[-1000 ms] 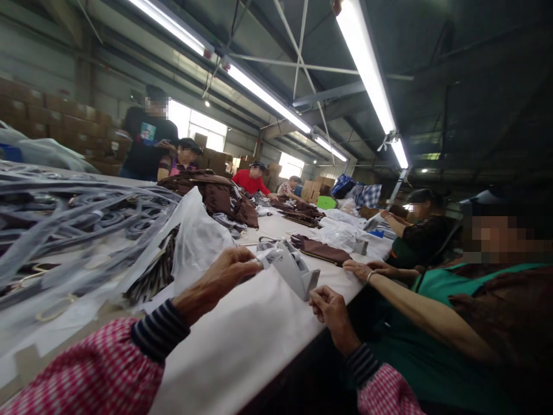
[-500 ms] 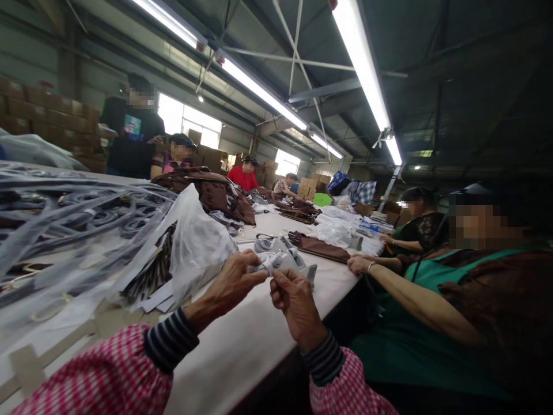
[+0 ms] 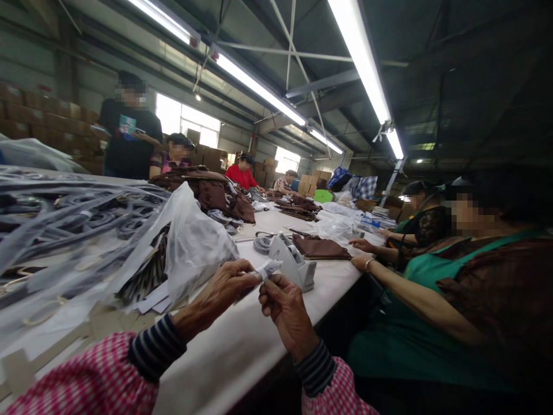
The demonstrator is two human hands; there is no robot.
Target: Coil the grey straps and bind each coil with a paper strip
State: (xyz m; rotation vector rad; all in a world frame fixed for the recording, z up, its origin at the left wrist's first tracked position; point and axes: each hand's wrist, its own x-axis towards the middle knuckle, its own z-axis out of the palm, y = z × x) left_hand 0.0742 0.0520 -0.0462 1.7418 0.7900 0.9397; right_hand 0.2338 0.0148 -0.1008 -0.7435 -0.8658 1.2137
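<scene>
One white wrapper (image 3: 270,267) in left hand (image 3: 224,287)

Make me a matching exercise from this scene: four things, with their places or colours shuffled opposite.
1. white wrapped piece
2. nearest co-worker's apron
3. grey dispenser
4. checked cloth

A. on the table, beyond the right hand
B. blue and white
C. at the fingertips of the left hand and right hand
D. green

1-C, 2-D, 3-A, 4-B
</scene>
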